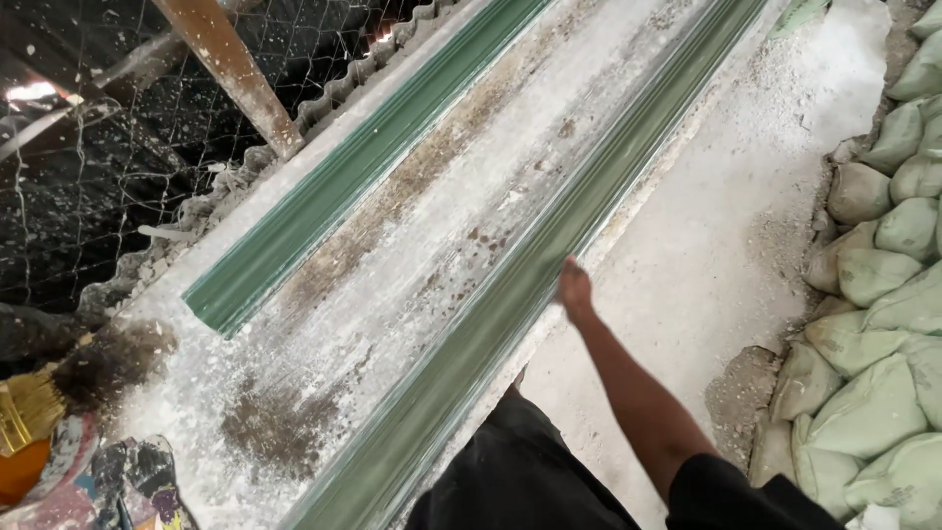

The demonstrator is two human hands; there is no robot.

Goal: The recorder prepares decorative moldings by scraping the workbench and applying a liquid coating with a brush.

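My right hand (575,291) reaches forward from the lower right and grips the edge of a long green ridged strip (491,324). The strip runs diagonally from the bottom centre to the top right and looks blurred. A second green ridged strip (324,196) lies parallel to it on the far side of a white, dust-caked bench top (392,255). My left hand does not show. A brush with dark bristles and a yellow ferrule (59,388) lies at the bench's left end.
Wire mesh (98,147) and a slanted wooden post (235,79) stand behind the bench at the upper left. Stacked pale green sacks (883,294) line the right edge. A paint-splattered cloth or garment (128,481) sits at the bottom left. White powder covers the floor (726,226).
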